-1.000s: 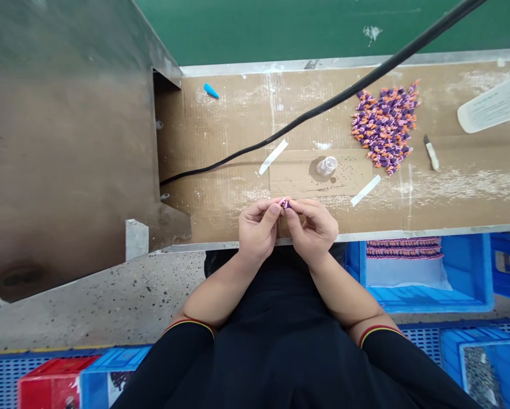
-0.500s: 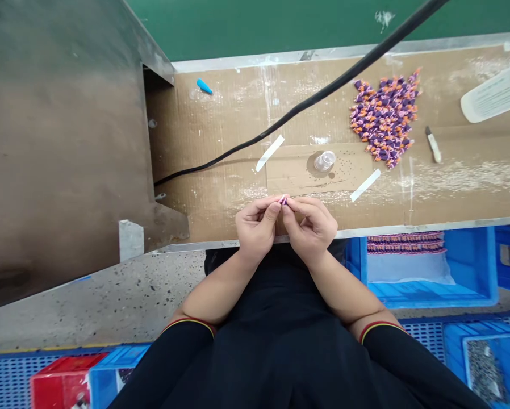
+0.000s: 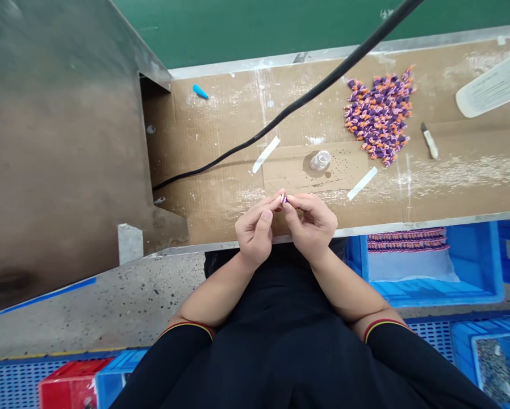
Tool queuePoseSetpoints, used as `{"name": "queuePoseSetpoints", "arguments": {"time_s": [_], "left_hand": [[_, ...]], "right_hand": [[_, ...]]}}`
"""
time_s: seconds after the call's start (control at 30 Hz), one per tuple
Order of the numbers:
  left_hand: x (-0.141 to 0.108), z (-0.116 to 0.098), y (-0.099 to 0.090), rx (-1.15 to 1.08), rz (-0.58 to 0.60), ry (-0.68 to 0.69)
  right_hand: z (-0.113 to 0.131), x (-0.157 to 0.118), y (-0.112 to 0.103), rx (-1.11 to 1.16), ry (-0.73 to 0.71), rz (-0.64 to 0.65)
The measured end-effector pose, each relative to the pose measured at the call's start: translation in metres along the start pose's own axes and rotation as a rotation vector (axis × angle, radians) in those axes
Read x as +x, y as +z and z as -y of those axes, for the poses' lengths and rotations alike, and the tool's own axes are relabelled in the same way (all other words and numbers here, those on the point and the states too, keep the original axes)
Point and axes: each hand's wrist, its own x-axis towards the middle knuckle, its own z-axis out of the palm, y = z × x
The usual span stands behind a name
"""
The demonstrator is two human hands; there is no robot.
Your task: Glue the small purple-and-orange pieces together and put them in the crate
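A small purple, pink and white piece (image 3: 284, 199) is between my fingertips, above the front edge of the worktable; its exact kind is too small to tell. My right hand (image 3: 313, 224) pinches it between thumb and index finger. The fingers of my left hand (image 3: 255, 230) reach to its left side and touch it, while the left thumb stands back, apart from it. Just beyond my hands, a small clear cup (image 3: 320, 161) stands on a taped cardboard sheet (image 3: 280, 170) with dark specks to its right. A pile of similar purple, pink and orange pieces (image 3: 380, 116) lies farther right.
A black cable (image 3: 255, 138) crosses above the table. A small knife-like tool (image 3: 429, 141), a white bottle (image 3: 493, 85) and a blue cone-shaped cap (image 3: 200, 91) lie around. A metal housing (image 3: 67, 142) stands left. Below the table's right edge is a blue bin (image 3: 434, 292) with rows of pieces.
My left thumb has moved back from the small piece, while the right hand keeps its pinch. The view has shifted slightly; the other things lie as before.
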Motion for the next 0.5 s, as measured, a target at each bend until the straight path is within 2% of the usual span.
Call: {"name": "queuePoseSetpoints", "arguments": {"time_s": [0.37,0.5], "left_hand": [[-0.0012,-0.0005,0.0025,-0.059,-0.032,-0.07],[-0.0011,-0.0016,0.004,-0.146,-0.018,-0.092]], "right_hand": [[-0.0005,-0.0008,0.0013,0.071,0.006,0.0],[-0.0005,-0.0039,0.0035,0.135,0.019,-0.032]]}}
